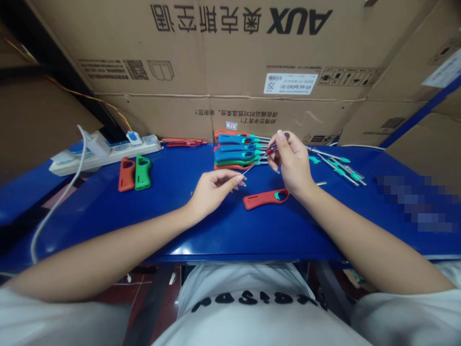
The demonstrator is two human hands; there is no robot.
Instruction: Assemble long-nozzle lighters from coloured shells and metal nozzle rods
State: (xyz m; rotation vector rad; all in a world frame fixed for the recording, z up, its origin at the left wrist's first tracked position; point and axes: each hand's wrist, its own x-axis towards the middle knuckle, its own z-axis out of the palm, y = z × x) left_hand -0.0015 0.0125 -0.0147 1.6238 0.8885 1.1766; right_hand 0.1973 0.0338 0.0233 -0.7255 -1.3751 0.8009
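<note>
The relation that matters most here is the line of the screwdriver between the person's two hands. The right hand is closed around its dark red handle, thumb pressed along the top, and the thin shaft slants from there down to the person's left, so that its far end meets the fingertips of the left hand. Thumb and forefinger of that hand come close together at the tip; whether they pinch the shaft itself or some small part on its end (the spot is too small to make out) cannot be told. The red lighter handle lies on the blue table, nearer the person than the shaft and below it in view, with neither hand gripping it. Its long axis runs mostly left to right, crosswise to the person, the solid end to the left and the looped end with its teal trigger to the right. The right hand is the nearer one: its wrist overlaps the looped end in view, while the left hand sits off to the solid end's left. Beyond the shaft, the stacked lighters lie side-on, metal stems pointing right.
</note>
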